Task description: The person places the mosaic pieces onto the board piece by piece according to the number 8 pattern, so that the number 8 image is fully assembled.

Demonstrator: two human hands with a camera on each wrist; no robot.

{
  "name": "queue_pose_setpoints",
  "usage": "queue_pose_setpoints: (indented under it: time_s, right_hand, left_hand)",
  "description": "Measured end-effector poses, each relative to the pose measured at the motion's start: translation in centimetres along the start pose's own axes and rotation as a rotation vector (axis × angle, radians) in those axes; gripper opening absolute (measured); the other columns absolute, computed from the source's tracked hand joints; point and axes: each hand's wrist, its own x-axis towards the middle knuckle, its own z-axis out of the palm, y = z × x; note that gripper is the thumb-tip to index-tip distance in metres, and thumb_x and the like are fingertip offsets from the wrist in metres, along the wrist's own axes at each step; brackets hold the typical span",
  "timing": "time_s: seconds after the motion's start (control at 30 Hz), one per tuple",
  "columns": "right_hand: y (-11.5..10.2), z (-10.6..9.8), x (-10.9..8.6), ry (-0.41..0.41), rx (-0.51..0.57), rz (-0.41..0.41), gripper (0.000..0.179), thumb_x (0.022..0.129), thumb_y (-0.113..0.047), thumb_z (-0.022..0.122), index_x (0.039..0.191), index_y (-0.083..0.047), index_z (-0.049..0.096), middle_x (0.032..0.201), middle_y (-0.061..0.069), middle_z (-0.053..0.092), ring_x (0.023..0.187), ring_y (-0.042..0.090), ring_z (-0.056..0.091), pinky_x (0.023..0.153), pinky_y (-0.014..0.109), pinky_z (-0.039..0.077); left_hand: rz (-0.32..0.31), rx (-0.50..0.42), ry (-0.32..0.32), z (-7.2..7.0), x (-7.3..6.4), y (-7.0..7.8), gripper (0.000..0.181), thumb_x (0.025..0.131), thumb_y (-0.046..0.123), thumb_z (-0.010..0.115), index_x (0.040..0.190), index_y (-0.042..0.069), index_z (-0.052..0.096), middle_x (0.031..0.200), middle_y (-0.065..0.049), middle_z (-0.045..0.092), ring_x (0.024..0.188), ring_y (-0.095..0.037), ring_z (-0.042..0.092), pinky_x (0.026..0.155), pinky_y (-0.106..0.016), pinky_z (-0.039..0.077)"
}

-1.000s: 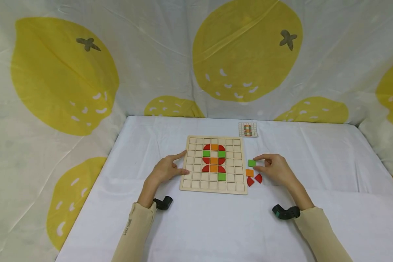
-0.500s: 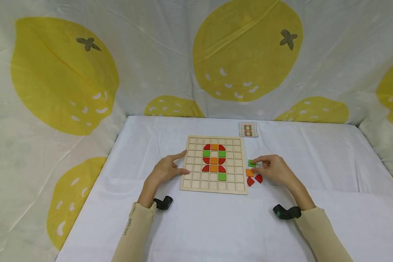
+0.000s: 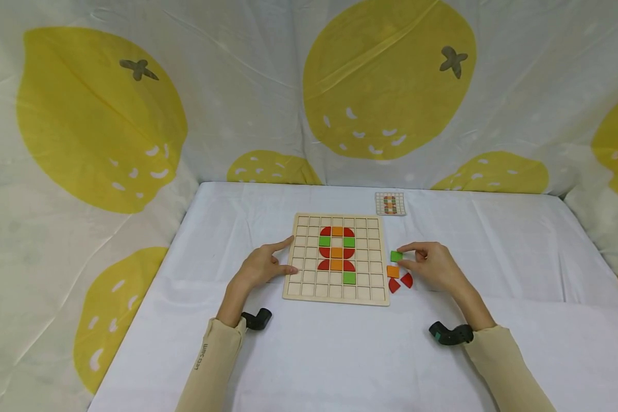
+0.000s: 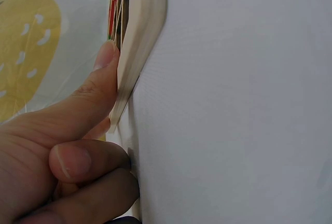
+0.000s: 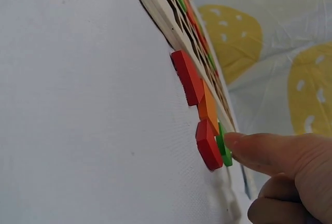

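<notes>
A square wooden grid board [image 3: 309, 289] lies on the white cloth, with red, orange and green tiles set in its middle cells. Against its left edge my left hand [image 3: 256, 267] rests with thumb and index finger extended and spread; the left wrist view shows the thumb [image 4: 96, 86] touching the rim and the other fingers folded. Right of the board, my right hand [image 3: 432, 264] pinches a green square tile [image 3: 395, 256] between thumb and index finger. Next to it lie an orange square tile [image 3: 393, 272] and two red quarter-round tiles, one nearer the board [image 3: 393, 285].
Behind the board's right corner lies a small pattern card [image 3: 389, 204]. Black wrist cameras jut from both sleeves, the left one [image 3: 257, 319] in front of the board. A lemon-print curtain [image 3: 298, 86] rises behind the table [image 3: 335, 355].
My right fingertips shifted left over the green and orange tiles, then drew back to the green tile's sides. My left hand and the board stayed still.
</notes>
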Motion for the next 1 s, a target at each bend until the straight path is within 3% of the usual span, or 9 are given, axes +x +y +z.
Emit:
queue_pose_setpoints:
  time_s: [0.47,0.83,1.0]
  right_hand:
    - [0.24,0.16,0.08,0.028,0.007,0.040,0.031,0.089,-0.019,0.081,0.117,-0.006,0.078,0.061,-0.002,0.034,0.058,0.015,0.032,0.053,0.025,0.025]
    - [0.44,0.13,0.13,0.018,0.003,0.014,0.033,0.089,-0.019,0.082,0.119,-0.006,0.078,0.060,-0.003,0.033,0.058,0.014,0.031,0.055,0.025,0.025]
    - [-0.43,0.32,-0.02,0.032,0.051,0.005,0.032,0.089,-0.020,0.083,0.117,-0.006,0.078,0.059,-0.003,0.031,0.055,0.013,0.030,0.052,0.025,0.023]
  left_hand:
    - [0.000,-0.003,-0.003,-0.09,-0.02,0.05,0.090,0.084,0.038,0.086,0.160,0.029,0.040,0.057,0.005,0.039,0.055,-0.010,0.033,0.055,-0.027,0.030]
    - [-0.013,-0.001,-0.001,-0.08,-0.07,0.13,0.090,0.084,0.038,0.086,0.160,0.030,0.039,0.058,0.004,0.040,0.056,-0.010,0.034,0.056,-0.027,0.031]
    - [-0.004,-0.003,0.001,-0.08,-0.11,0.09,0.090,0.084,0.038,0.086,0.160,0.030,0.040,0.057,0.005,0.040,0.056,-0.010,0.034,0.056,-0.027,0.031]
